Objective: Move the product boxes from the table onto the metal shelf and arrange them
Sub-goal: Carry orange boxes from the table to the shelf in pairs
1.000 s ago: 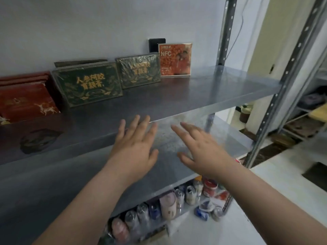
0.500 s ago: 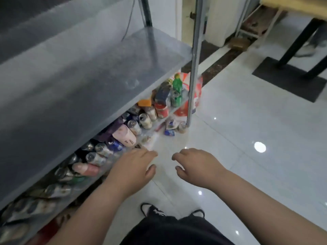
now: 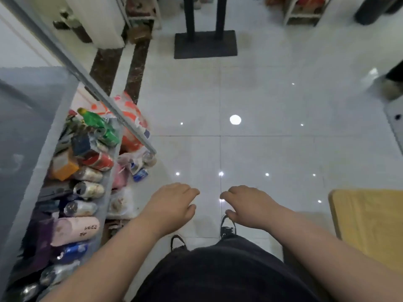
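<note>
Hands: left hand (image 3: 174, 205) and right hand (image 3: 250, 205) both empty, palms down, fingers loosely curled, held apart above white tiled floor (image 3: 261, 149). Metal shelf (image 3: 32, 118) at left edge; lowest level crowded with cans (image 3: 87, 189) and a green bottle (image 3: 98, 125). Yellow table (image 3: 368, 225) at right, only a corner visible. Product boxes: none in sight. Black shoes (image 3: 227, 227) below the hands
</note>
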Demonstrator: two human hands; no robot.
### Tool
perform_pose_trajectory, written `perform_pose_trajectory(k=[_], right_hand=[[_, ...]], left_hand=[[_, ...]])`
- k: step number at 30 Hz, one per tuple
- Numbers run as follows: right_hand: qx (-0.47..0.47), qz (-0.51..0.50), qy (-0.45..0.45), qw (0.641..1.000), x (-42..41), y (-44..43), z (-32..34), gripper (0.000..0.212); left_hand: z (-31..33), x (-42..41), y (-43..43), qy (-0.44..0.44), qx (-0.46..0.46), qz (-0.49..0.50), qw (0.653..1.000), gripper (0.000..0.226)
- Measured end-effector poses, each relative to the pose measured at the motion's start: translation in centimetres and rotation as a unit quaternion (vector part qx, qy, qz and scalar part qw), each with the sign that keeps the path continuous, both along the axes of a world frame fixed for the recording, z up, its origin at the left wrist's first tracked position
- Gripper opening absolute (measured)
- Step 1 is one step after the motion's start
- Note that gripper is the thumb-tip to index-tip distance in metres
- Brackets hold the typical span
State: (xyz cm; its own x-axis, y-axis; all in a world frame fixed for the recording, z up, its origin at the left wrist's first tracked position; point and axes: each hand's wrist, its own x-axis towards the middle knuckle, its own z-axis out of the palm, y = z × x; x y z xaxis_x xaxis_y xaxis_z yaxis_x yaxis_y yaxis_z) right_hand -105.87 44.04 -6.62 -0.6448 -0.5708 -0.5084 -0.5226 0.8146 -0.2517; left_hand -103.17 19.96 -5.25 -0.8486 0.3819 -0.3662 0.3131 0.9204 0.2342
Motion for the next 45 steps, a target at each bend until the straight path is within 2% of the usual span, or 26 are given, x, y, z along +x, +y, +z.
perform_pose_trajectory(k=[4, 9, 17, 22, 27, 34, 40, 45], right_hand=[[0.002, -0.193, -0.010, 0.981, 5.5, 2.8, 0.5, 0.046], [0.007, -0.380, -0.005, 0.925, 14.9, 5.4, 1.4, 0.044], [-0.007, -0.566, 0.009, 0.824, 28.3, 10.0, 1.7, 0.049], [-0.005, -0.616, 0.027, 0.787, 34.4, 15.3, 2.1, 0.047], [-0.004, -0.630, 0.041, 0.775, 39.4, 22.3, 3.3, 0.038], [-0.011, -0.666, 0.075, 0.742, 45.1, 30.3, 4.0, 0.031], [-0.026, -0.713, 0.061, 0.698, 48.1, 33.7, 3.2, 0.038], [-0.026, -0.759, 0.059, 0.648, 49.2, 34.7, 2.8, 0.035]], left_hand=[[-0.9, -0.7, 2.9, -0.011, 0.015, -0.132, 0.991, 0.045], [-0.5, 0.5, 8.4, -0.014, 0.038, -0.276, 0.960, 0.045], [0.5, 7.3, 17.9, -0.014, 0.035, -0.425, 0.904, 0.044], [1.4, 12.0, 24.3, -0.005, 0.040, -0.463, 0.885, 0.043], [1.8, 16.4, 31.4, 0.005, 0.048, -0.456, 0.889, 0.041], [1.1, 21.4, 39.1, -0.002, 0.047, -0.454, 0.890, 0.038], [1.3, 22.4, 44.4, -0.011, 0.057, -0.491, 0.869, 0.037], [1.8, 22.0, 50.1, -0.003, 0.086, -0.548, 0.832, 0.034]])
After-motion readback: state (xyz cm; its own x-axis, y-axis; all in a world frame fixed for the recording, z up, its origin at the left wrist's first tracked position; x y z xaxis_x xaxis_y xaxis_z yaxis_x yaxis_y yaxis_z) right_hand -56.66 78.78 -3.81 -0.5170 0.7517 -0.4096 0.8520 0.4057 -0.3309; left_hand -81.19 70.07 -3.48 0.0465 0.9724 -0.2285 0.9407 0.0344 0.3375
